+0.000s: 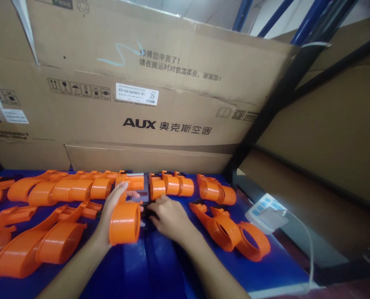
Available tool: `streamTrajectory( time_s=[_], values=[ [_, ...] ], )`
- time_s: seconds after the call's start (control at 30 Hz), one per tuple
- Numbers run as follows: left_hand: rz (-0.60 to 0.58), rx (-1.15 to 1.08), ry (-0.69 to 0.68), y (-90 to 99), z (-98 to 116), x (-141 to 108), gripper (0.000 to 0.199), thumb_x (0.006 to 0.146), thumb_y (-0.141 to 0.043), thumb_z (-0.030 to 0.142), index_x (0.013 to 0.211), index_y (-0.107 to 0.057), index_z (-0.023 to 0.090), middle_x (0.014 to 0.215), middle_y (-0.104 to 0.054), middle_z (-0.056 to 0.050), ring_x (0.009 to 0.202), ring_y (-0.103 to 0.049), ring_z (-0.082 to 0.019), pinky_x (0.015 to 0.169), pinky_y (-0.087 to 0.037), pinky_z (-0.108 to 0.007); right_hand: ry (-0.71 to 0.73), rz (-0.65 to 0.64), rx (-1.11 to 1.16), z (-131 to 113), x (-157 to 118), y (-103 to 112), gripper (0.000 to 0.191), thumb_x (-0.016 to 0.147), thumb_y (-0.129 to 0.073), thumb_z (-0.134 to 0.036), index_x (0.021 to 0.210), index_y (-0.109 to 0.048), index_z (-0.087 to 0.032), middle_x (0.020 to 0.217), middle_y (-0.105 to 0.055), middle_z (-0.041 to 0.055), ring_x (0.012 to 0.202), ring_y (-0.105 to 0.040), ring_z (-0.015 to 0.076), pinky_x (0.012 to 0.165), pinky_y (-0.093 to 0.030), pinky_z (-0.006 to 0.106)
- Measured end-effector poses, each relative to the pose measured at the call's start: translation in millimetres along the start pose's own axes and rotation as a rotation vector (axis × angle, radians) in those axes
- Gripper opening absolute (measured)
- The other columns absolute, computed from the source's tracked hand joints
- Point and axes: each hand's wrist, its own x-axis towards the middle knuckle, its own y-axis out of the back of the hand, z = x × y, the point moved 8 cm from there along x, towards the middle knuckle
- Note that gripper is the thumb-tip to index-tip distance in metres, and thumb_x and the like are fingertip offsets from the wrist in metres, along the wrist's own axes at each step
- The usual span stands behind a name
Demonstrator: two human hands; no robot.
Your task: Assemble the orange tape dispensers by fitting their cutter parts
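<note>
The left hand (109, 209) holds an orange plastic piece (124, 224) over the blue desk (284, 268); the right hand (170, 216) is curled beside it, gripping what, I cannot tell. The piece looks light, stiff, slightly slippery, best held around its round part.

The orange plastic ring piece (124, 223) is smooth and shiny, and light shines on its side. Its bottom is a big, round ring, like a short, fat tube. The open end of the ring faces right. A thinner neck goes up from the ring. The piece is upright in the left hand (106, 216), which wraps around its left side. The thumb lies high up and hides a bit of it. The big ring hangs low, just beside the wrist.
</note>
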Motion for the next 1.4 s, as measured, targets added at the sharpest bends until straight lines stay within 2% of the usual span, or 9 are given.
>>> streamTrajectory(
  time_s=[0.17, 0.27, 0.47, 0.57, 0.7, 0.9, 1.0, 1.17, 1.4],
  values=[
    [0.019, 0.014, 0.000, -2.4, 0.8, -1.8, 0.045, 0.075, -0.079, 0.056, 0.092, -0.064, 0.018, 0.068, -0.072, -0.003, 0.047, -0.069, -0.023, 0.040, -0.050, -0.029, -0.036, -0.006, -0.024, -3.9, -0.5, -2.3, 0.020, 0.091, -0.060, -0.015, 0.105, -0.073, -0.020, 0.100, -0.075, 0.0106, 0.097, -0.068, 0.0258, 0.075, -0.048, 0.030],
    [0.027, 0.003, -0.007, -2.1, 4.0, -3.3, 0.045, 0.075, -0.079, 0.056, 0.093, -0.062, 0.018, 0.071, -0.072, -0.003, 0.050, -0.070, -0.023, 0.041, -0.052, -0.029, -0.032, 0.069, 0.098, -3.2, -3.0, 10.3, 0.019, 0.091, -0.061, -0.019, 0.107, -0.072, -0.022, 0.100, -0.075, 0.0082, 0.095, -0.068, 0.0243, 0.076, -0.048, 0.030],
    [0.030, -0.010, -0.066, -2.2, 8.3, -2.6, 0.041, 0.079, -0.078, 0.051, 0.100, -0.056, 0.023, 0.079, -0.071, 0.001, 0.055, -0.072, -0.021, 0.044, -0.056, -0.029, -0.094, 0.562, 0.389, 23.2, -19.3, 61.4, 0.013, 0.088, -0.062, -0.023, 0.100, -0.067, -0.023, 0.090, -0.068, 0.0054, 0.087, -0.063, 0.0233, 0.077, -0.050, 0.033],
    [-0.024, 0.060, -0.109, -9.2, 5.1, -2.3, 0.041, 0.079, -0.078, 0.050, 0.101, -0.054, 0.025, 0.083, -0.070, 0.002, 0.057, -0.072, -0.021, 0.045, -0.057, -0.031, -0.131, 0.683, 0.484, 33.0, -25.9, 66.5, 0.011, 0.090, -0.059, -0.023, 0.100, -0.064, -0.023, 0.093, -0.068, 0.0058, 0.086, -0.064, 0.0227, 0.077, -0.051, 0.033],
    [-0.103, 0.143, -0.131, -18.3, -4.8, -3.4, 0.041, 0.083, -0.075, 0.048, 0.109, -0.055, 0.024, 0.083, -0.071, 0.001, 0.057, -0.071, -0.019, 0.054, -0.058, -0.029, -0.138, 0.646, 0.617, 32.9, -24.7, 58.1, 0.025, 0.099, -0.056, -0.029, 0.122, -0.062, -0.024, 0.090, -0.071, 0.0038, 0.073, -0.065, 0.0196, 0.070, -0.053, 0.031],
    [-0.153, 0.228, -0.157, -22.9, -12.8, -3.1, 0.046, 0.084, -0.074, 0.044, 0.120, -0.054, 0.021, 0.081, -0.072, 0.000, 0.056, -0.071, -0.017, 0.060, -0.056, -0.027, 0.006, 0.676, 0.544, 16.9, -23.8, 63.7, 0.030, 0.099, -0.057, -0.025, 0.128, -0.066, -0.027, 0.116, -0.070, 0.0103, 0.102, -0.068, 0.0251, 0.086, -0.057, 0.039],
    [-0.166, 0.236, -0.154, -25.3, -12.7, -3.7, 0.048, 0.082, -0.076, 0.044, 0.118, -0.054, 0.021, 0.082, -0.072, -0.001, 0.056, -0.072, -0.019, 0.059, -0.056, -0.029, -0.001, 0.684, 0.551, 17.3, -23.7, 62.4, 0.031, 0.099, -0.058, -0.023, 0.130, -0.063, -0.027, 0.120, -0.071, 0.0097, 0.107, -0.068, 0.0254, 0.091, -0.057, 0.040],
    [-0.195, 0.252, -0.164, -27.3, -13.0, -3.4, 0.046, 0.084, -0.075, 0.043, 0.119, -0.056, 0.021, 0.085, -0.072, -0.002, 0.058, -0.072, -0.019, 0.061, -0.057, -0.030, -0.028, 0.713, 0.542, 18.7, -24.6, 64.3, 0.022, 0.097, -0.063, -0.025, 0.119, -0.066, -0.026, 0.115, -0.072, 0.0096, 0.107, -0.069, 0.0258, 0.093, -0.056, 0.040],
    [-0.235, 0.298, -0.179, -24.7, -18.4, -1.5, 0.043, 0.089, -0.070, 0.040, 0.124, -0.054, 0.022, 0.088, -0.073, -0.002, 0.060, -0.073, -0.018, 0.061, -0.057, -0.028, 0.004, 0.699, 0.519, 15.9, -23.4, 62.4, 0.019, 0.097, -0.064, -0.026, 0.116, -0.069, -0.023, 0.091, -0.069, 0.0058, 0.085, -0.068, 0.0211, 0.079, -0.056, 0.034]
  ],
)
